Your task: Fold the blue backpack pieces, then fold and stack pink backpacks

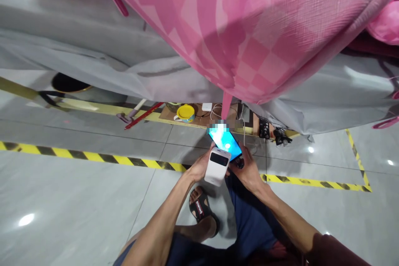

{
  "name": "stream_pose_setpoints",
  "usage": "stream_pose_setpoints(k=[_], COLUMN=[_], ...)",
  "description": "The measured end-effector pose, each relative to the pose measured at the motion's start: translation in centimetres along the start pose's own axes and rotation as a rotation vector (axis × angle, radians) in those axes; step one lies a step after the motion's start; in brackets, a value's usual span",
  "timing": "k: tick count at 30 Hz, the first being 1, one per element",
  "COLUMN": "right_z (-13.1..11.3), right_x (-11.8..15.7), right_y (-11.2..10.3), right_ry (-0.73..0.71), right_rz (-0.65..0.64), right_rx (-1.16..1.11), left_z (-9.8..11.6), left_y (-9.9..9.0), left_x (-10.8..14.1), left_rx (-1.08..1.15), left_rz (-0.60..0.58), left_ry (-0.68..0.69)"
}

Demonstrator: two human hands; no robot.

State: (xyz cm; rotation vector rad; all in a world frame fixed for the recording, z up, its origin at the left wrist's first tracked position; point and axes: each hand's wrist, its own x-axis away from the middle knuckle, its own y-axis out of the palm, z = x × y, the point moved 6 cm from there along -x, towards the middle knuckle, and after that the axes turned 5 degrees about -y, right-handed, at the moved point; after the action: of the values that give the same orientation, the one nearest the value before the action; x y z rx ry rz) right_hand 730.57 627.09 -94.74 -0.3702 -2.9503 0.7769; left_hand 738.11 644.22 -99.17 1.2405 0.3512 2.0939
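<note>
- The left hand point(199, 167) grips a white power bank point(217, 166) from its left side; the fingers are wrapped around the casing, mostly hidden behind it, so their exact spacing cannot be told
- The power bank stands tilted, with a dark display window near its upper end, and overlaps the lower left corner of a smartphone point(225, 143)
- The right hand point(247, 169) holds the smartphone from beneath and from the right, fingers curled under the lower edge; whether they are pressed together cannot be told
- The smartphone screen is lit bright blue and faces up toward the camera; its upper end is blurred
- Both devices sit together between the two hands, held above the floor in front of the person's knees, close to the yellow-and-black hazard tape point(93, 157) on the grey tiled floor point(77, 199)
- Below the hands, one foot in a dark sandal point(201, 210) rests on the tiles; dark blue trousers point(252, 220) cover the leg on the right
- Overhead, a pink checked tarpaulin point(243, 29) hangs across a grey sheet point(93, 58) that drapes toward the floor
- Under the grey sheet's edge, on a brown board point(199, 121), stand a mug with a yellow lid point(185, 113) and a white charger block point(207, 107) with pale cables point(215, 113) trailing near it
- A red rod point(144, 115) lies slanted on the floor to the left of the mug
- A second line of hazard tape runs down the right side of the floor, meeting the first at a corner
</note>
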Motion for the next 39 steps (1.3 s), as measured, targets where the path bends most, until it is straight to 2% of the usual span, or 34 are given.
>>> stream_pose_setpoints(k=[3,10,23,27,36,39], right_z=[0.3,0.5,0.7,1.0,1.3,1.5], right_x=[0.2,0.3,0.4,0.3,0.4,0.5], right_y=[0.2,0.2,0.1,0.0,0.1,0.2], right_ry=[-0.004,-0.016,-0.035,-0.003,0.024,0.034], right_rz=[0.035,0.041,0.045,0.036,0.052,0.066], right_rx=[-0.001,0.026,0.061,0.048,-0.013,-0.008], left_z=[0.3,1.0,1.0,0.8,0.7,0.9], left_y=[-0.1,1.1,1.2,0.8,1.2,1.3], left_x=[0.1,0.4,0.3,0.2,0.0,0.2], left_rx=[-0.024,0.001,-0.022,-0.088,-0.120,-0.118], left_rz=[0.045,-0.036,-0.006,0.054,-0.006,0.035], left_ry=[0.004,0.023,-0.012,-0.023,-0.034,-0.015])
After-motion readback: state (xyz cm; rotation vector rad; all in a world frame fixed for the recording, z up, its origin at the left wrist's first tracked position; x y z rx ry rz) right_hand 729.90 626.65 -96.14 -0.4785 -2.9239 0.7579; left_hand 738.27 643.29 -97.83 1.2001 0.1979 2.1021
